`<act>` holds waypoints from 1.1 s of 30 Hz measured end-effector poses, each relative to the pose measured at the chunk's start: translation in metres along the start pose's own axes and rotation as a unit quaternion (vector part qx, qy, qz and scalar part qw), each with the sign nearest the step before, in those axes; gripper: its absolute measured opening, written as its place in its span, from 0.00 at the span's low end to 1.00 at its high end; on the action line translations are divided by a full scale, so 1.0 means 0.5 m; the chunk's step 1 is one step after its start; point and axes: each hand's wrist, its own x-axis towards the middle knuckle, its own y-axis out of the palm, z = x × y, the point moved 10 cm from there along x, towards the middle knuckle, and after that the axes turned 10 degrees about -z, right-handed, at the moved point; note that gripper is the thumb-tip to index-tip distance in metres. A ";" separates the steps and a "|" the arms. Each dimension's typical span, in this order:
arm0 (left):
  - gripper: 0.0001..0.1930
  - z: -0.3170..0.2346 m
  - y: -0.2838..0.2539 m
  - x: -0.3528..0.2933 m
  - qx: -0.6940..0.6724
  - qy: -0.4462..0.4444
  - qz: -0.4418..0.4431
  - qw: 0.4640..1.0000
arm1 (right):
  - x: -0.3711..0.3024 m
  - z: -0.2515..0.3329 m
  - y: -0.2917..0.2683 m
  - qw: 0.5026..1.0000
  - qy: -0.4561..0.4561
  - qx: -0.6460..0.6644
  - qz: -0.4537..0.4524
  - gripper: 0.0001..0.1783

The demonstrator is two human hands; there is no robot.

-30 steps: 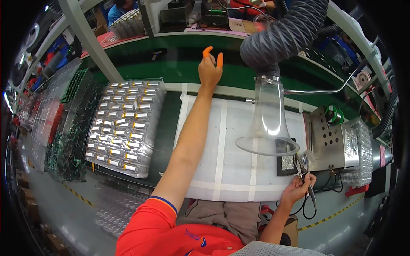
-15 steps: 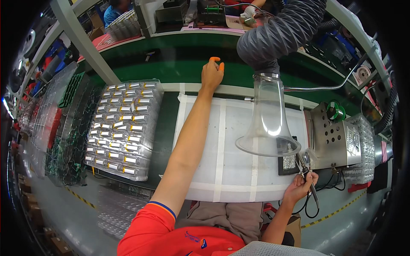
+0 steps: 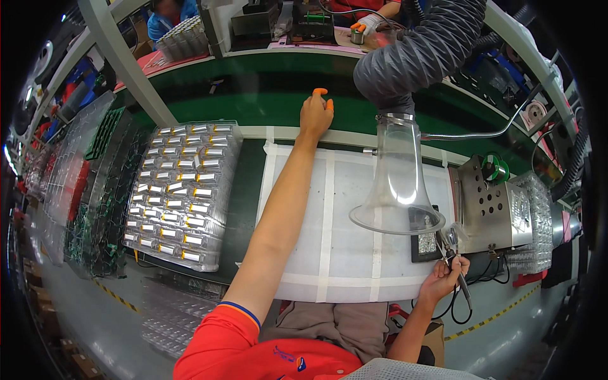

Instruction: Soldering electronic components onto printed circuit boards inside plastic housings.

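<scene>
One soldering iron [image 3: 466, 291] pinched in right hand [image 3: 441, 281], left hand [image 3: 315, 116] well apart, half-curled

Yellow-black tape [image 3: 494, 315] crosses a shiny grey floor [image 3: 506, 342] below pale framing [image 3: 125, 60].

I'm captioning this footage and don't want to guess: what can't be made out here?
All in the head view:
- Left hand: its palm, hidden by the back of the hand; whether it holds anything is unclear.
- Handheld tool: its grip, partly covered by the right hand.
- Object on the green surface: too small and dim to identify.
- Grey hose: upper end, cut off by the top edge.
</scene>
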 end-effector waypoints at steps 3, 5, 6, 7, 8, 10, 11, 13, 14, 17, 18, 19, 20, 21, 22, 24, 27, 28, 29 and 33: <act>0.14 -0.002 0.001 0.000 0.007 0.003 0.001 1.000 | -0.001 0.000 0.002 1.000 0.000 -0.001 0.005 0.06; 0.15 -0.003 0.000 0.002 0.012 0.009 -0.004 1.000 | -0.002 0.001 0.004 1.000 -0.001 0.005 0.006 0.06; 0.15 -0.002 0.003 0.001 0.012 0.006 0.003 1.000 | -0.002 0.001 0.006 1.000 0.000 -0.001 0.008 0.06; 0.15 0.000 0.006 0.000 0.012 0.003 0.011 1.000 | -0.002 0.001 0.007 1.000 0.001 -0.007 0.010 0.06; 0.15 0.000 0.007 0.001 0.011 0.003 0.010 1.000 | -0.003 0.001 0.009 1.000 0.000 -0.007 0.010 0.06; 0.15 0.004 0.007 0.001 0.009 -0.003 0.010 1.000 | -0.004 0.002 0.009 1.000 -0.002 0.000 0.005 0.05; 0.15 0.004 0.007 0.001 0.007 -0.002 0.008 1.000 | -0.004 0.003 0.009 1.000 -0.002 -0.001 0.005 0.05; 0.15 0.007 0.008 0.001 0.013 -0.001 0.008 1.000 | -0.005 0.003 0.011 1.000 -0.003 -0.010 0.010 0.05; 0.15 0.009 0.009 0.000 0.014 -0.002 0.008 1.000 | -0.005 0.003 0.011 1.000 -0.003 -0.011 0.010 0.05; 0.15 0.015 0.014 -0.001 0.011 -0.002 0.008 1.000 | -0.004 0.001 0.010 1.000 0.001 -0.007 0.011 0.05; 0.14 0.007 0.007 -0.001 0.013 0.023 -0.012 1.000 | -0.003 0.001 0.010 1.000 0.002 -0.008 0.013 0.05; 0.13 0.000 0.001 -0.001 0.015 0.047 -0.032 0.998 | -0.003 0.000 0.010 1.000 0.004 -0.010 0.015 0.05; 0.13 0.002 0.003 -0.001 0.015 0.047 -0.031 0.998 | -0.003 0.000 0.010 1.000 0.004 -0.011 0.014 0.05; 0.13 0.003 0.004 -0.001 0.021 0.051 -0.031 0.998 | -0.003 -0.001 0.007 1.000 0.005 -0.008 0.008 0.05; 0.13 0.005 0.006 -0.001 0.029 0.053 -0.029 0.998 | -0.002 -0.002 0.005 1.000 0.007 -0.005 0.001 0.05; 0.13 0.008 0.007 -0.001 0.026 0.051 -0.029 0.998 | -0.003 -0.001 0.005 1.000 0.005 -0.008 0.000 0.05; 0.13 0.011 0.009 0.000 0.024 0.045 -0.028 0.998 | -0.003 -0.001 0.007 1.000 0.003 -0.009 0.004 0.05; 0.13 0.013 0.011 0.000 0.027 0.037 -0.022 0.999 | -0.003 0.000 0.009 1.000 0.003 -0.006 0.009 0.05; 0.13 0.011 0.009 -0.001 0.023 0.042 -0.027 0.999 | -0.003 0.000 0.009 1.000 0.003 -0.007 0.009 0.05; 0.13 0.011 0.009 0.000 0.024 0.043 -0.026 0.998 | -0.004 0.001 0.009 1.000 0.001 -0.011 0.007 0.05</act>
